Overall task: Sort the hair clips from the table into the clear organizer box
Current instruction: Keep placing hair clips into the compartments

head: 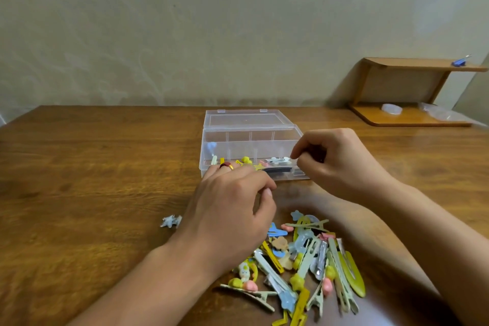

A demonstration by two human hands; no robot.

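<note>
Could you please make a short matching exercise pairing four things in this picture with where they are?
Things:
1. pile of hair clips
2. clear organizer box
3. blue clip
4. pale star clip

Places:
A. top of the wooden shelf
B. alone, left of the left hand
C. nearest the camera, between the forearms
D. behind both hands, lid open

Pairs: 1-C, 2-D, 3-A, 4-B

A: What's sitting by the wall, far right?
B: A wooden shelf (412, 92), with a blue clip (460, 61) lying on top and clear plastic bits (391, 109) resting underneath.
</note>
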